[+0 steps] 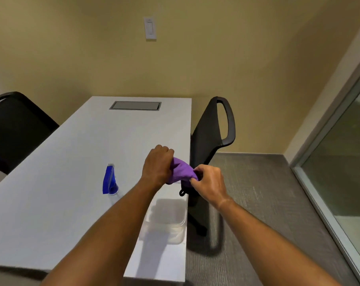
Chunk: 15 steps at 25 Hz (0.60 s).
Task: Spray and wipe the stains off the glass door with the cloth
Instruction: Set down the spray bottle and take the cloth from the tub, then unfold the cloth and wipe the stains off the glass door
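Note:
A purple cloth [180, 169] is bunched between both my hands above the right edge of the white table [72, 162]. My left hand [157, 165] is closed on the cloth's left end, and my right hand [210, 182] pinches its right end. A spray bottle with a blue head [110, 180] stands on the table to the left of my hands, untouched. The glass door [340, 153] with its pale frame runs along the right side of the view.
A clear plastic container [166, 220] sits at the table's near right corner. A black chair [213, 129] stands right of the table, another black chair [16, 129] at its left. A grey cable hatch [135, 105] lies at the table's far end. Grey carpet [257, 203] covers the floor.

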Tool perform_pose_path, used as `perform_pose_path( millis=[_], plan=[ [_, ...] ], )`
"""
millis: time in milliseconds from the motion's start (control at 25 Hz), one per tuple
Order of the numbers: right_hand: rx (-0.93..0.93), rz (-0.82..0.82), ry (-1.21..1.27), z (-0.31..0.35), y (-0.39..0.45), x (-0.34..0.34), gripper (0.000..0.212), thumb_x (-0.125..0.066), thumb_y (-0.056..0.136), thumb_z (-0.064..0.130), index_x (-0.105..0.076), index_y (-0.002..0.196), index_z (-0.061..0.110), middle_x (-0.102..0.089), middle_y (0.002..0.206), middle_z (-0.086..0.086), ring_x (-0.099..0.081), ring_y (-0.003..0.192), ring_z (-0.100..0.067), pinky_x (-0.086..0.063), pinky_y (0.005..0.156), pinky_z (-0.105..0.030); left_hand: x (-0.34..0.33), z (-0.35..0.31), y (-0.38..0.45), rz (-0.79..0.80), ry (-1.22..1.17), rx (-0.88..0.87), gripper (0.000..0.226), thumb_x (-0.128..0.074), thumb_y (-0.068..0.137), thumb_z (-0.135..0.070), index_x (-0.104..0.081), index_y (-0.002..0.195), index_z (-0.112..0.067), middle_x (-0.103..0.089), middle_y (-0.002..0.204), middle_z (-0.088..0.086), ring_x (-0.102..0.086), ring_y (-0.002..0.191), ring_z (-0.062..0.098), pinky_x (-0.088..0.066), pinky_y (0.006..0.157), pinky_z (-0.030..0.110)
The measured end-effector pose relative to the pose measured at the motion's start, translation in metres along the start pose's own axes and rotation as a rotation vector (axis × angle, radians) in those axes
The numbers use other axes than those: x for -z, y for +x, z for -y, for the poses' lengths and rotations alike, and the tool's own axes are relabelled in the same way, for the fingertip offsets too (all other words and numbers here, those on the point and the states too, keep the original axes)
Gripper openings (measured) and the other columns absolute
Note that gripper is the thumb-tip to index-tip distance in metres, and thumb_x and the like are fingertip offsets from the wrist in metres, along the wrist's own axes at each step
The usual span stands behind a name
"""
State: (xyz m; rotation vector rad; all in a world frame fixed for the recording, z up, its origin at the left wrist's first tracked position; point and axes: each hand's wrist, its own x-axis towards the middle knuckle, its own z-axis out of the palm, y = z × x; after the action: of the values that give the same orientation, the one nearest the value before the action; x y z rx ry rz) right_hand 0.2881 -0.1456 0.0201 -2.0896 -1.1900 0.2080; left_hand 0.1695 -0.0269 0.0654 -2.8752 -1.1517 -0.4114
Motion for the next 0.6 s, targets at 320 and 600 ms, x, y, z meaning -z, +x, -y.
perform_pose_path(
  millis=[320,600],
  plan=[
    [0.071,-0.113,-0.009,-0.025,-0.066,0.137,0.026,-0.065,0.084,0.016,-0.075,0.107,0.012,-0.078,0.098,-0.005,-0.070,0.084,-0.015,-0.060,0.082,-0.031,0.071,-0.114,-0.016,-0.123,0.121,-0.583,0.030,-0.072,0.084,-0.019,-0.064,0.112,-0.009,-0.066,0.111,0.009,-0.058,0.098,0.022,-0.048,0.082,0.028],
    [-0.005,-0.359,-0.110,-0.074,-0.119,0.257,0.036,-0.074,0.085,0.016,-0.068,0.121,0.013,-0.074,0.109,-0.007,-0.069,0.099,-0.019,-0.056,0.090,-0.040,0.098,-0.252,-0.022,-0.298,-0.069,-1.090,0.018,-0.067,0.072,0.003,-0.066,0.085,-0.008,-0.067,0.084,0.009,-0.059,0.077,0.027,-0.052,0.062,0.036]
  ],
)
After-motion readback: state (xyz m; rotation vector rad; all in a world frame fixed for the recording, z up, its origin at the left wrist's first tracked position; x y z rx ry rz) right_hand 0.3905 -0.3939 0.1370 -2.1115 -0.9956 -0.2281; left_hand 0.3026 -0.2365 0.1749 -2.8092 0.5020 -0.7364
